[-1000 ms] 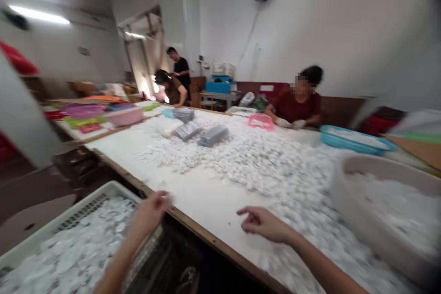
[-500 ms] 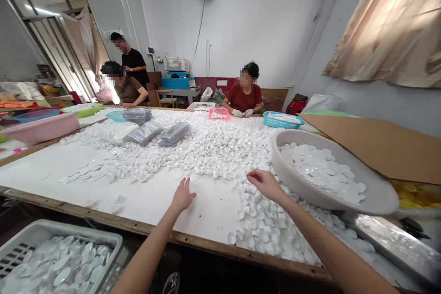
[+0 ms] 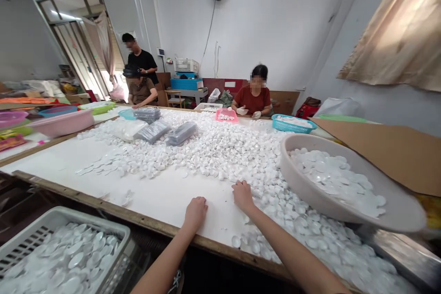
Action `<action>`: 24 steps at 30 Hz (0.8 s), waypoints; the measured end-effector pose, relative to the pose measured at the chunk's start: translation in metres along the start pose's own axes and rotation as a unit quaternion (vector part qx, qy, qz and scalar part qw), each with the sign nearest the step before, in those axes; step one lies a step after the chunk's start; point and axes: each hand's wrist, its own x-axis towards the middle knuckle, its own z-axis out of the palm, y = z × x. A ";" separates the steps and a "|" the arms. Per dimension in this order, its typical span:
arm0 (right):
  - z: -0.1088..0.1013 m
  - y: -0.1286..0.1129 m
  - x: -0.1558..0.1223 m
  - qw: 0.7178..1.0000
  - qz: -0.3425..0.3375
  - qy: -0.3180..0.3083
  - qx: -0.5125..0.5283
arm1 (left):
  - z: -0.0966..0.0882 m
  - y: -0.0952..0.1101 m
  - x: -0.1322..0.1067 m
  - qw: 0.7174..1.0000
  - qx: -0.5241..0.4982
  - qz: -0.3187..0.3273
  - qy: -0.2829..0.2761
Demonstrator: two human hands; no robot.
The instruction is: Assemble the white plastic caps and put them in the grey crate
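Caps (image 3: 234, 151), small and white, lie in a broad heap across the middle and right of the long white table (image 3: 161, 193), thinning to a loose scatter toward the near edge. The right hand (image 3: 243, 195) rests at the heap's near fringe, palm down, fingers bent onto the caps; whether it pinches one cannot be told. The left hand (image 3: 195, 211) sits just beside it on bare tabletop, near the wooden edge strip, curled loosely closed with knuckles up; anything inside it is hidden.

Close on the right, a large beige basin (image 3: 303, 183) tilts over the caps, filled with flat white discs (image 3: 330, 174), and crowds that side of the heap. Behind it lies a brown cardboard sheet (image 3: 389, 147). Below the table's near edge on the left stands a grey crate (image 3: 37, 229) holding more discs. Farther up the table, clear bags (image 3: 155, 131) of dark packets lie on the caps, with a pink basket (image 3: 225, 115) and a turquoise basket (image 3: 292, 124) at the far end. There a person in a red shirt (image 3: 255, 98) sits with gloved hands.
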 end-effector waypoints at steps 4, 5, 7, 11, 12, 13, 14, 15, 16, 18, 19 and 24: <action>0.019 -0.040 -0.018 0.994 -0.102 -0.019 0.037 | -0.013 -0.013 -0.017 0.999 -0.039 0.000 0.011; 0.023 -0.047 -0.022 0.991 -0.123 -0.023 0.056 | -0.015 -0.016 -0.020 0.999 -0.039 -0.005 0.009; 0.026 -0.056 -0.029 0.985 -0.137 -0.028 0.105 | -0.018 -0.023 -0.024 0.999 -0.042 -0.027 0.018; 0.016 -0.051 -0.029 0.963 -0.088 -0.008 0.257 | -0.022 -0.030 -0.026 0.983 -0.162 -0.060 0.067; 0.012 -0.047 -0.027 0.954 -0.069 -0.014 0.293 | -0.022 -0.029 -0.025 0.974 -0.209 -0.060 0.059; 0.009 -0.043 -0.026 0.945 -0.049 -0.035 0.323 | -0.021 -0.027 -0.023 0.965 -0.251 -0.059 0.042; 0.007 -0.041 -0.025 0.935 -0.032 -0.068 0.347 | -0.020 -0.023 -0.020 0.958 -0.281 -0.059 0.023; 0.007 -0.039 -0.025 0.924 -0.014 -0.105 0.369 | -0.018 -0.017 -0.017 0.954 -0.294 -0.061 0.010; 0.009 -0.039 -0.025 0.910 0.007 -0.139 0.390 | -0.015 -0.011 -0.014 0.954 -0.294 -0.063 0.005; 0.018 -0.041 -0.025 0.877 0.060 -0.183 0.441 | -0.010 0.001 -0.007 0.959 -0.274 -0.074 0.008; 0.023 -0.043 -0.024 0.856 0.089 -0.196 0.470 | -0.007 0.007 -0.005 0.961 -0.264 -0.081 0.008; 0.044 -0.043 -0.018 0.792 0.176 -0.247 0.530 | 0.000 0.014 0.002 0.948 -0.294 -0.098 -0.067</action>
